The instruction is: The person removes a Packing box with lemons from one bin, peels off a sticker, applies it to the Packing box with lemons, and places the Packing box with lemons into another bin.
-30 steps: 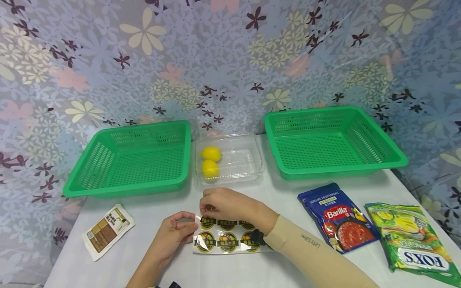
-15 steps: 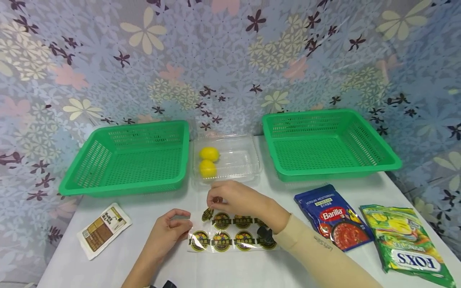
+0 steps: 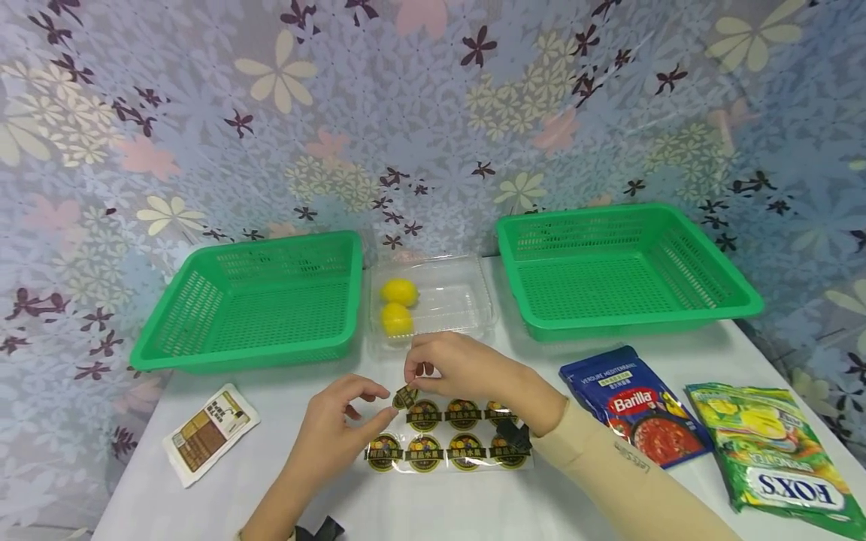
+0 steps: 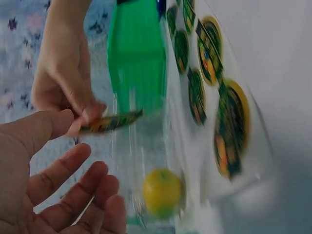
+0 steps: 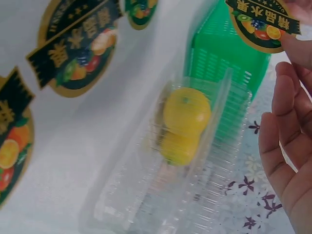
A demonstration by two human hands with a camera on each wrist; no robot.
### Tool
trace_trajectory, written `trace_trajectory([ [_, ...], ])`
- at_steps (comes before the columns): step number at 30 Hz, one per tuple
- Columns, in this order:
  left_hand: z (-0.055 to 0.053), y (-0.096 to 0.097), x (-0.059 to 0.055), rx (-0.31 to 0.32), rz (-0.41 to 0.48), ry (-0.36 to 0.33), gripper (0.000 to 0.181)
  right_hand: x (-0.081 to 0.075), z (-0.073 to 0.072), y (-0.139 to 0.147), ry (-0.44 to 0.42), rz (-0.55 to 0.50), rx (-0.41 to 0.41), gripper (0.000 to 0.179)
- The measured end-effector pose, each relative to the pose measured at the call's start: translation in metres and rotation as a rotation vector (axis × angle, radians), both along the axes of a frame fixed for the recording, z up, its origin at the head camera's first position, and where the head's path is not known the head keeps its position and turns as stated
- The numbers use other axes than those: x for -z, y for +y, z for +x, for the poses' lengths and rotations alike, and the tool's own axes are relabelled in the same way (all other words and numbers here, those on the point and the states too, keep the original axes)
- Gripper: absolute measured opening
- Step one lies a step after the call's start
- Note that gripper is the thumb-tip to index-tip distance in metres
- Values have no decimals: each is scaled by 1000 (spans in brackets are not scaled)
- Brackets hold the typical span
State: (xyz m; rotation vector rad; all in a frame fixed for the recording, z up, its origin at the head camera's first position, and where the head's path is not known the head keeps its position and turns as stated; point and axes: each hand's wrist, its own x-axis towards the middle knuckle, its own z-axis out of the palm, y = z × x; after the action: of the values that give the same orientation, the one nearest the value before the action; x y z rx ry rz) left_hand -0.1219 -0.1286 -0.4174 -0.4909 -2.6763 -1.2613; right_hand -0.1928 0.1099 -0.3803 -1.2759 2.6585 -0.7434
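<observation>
1 sticker (image 3: 405, 397) is pinched by the right hand (image 3: 463, 365); the left hand (image 3: 336, 421) (near it) has fingers spread.

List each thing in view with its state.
Right hand: pinching a sticker
Left hand: fingers apart, near sticker
Sticker: peeled, held
Sticker sheet: flat, several stickers on it
Clear container: upright
Two lemons: inside container
Green baskets: both upright
Barilla pouch: lying flat
Fox's bag: lying flat
White packet: lying flat
</observation>
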Motion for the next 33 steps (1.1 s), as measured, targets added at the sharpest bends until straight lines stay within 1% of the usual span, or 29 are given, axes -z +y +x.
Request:
trace_trajectory([
  [2,-2,7,-2,7,-16,34,16,-2,1,1,2,2,8,9],
  [7,-5,18,-5,-17,-18,101,19,-4,4,2,9,0,26,8],
  [10,-6,21,-4,-29,-14,131,19,-5,5,3,17,1,34,8],
  [15,-9,23,-1,-34,-11,158,21,-4,5,5,33,-2,35,7],
  [17,-11,23,0,-39,-7,182,22,-3,5,6,32,-15,42,5],
  [19,-13,22,-1,-50,5,208,21,-2,5,7,25,-39,59,3],
  [22,-16,22,-2,-78,52,227,19,1,6,8,20,-90,116,12],
  [24,-19,22,-4,-106,101,219,19,4,6,10,1,-141,162,15],
  [27,-23,21,-6,-144,199,182,17,11,9,12,-77,-228,234,10],
  [30,-27,21,-9,-176,297,113,10,18,13,13,-204,-328,295,5],
  [33,-30,22,-11,-201,387,40,4,23,16,13,-293,-406,340,6],
])
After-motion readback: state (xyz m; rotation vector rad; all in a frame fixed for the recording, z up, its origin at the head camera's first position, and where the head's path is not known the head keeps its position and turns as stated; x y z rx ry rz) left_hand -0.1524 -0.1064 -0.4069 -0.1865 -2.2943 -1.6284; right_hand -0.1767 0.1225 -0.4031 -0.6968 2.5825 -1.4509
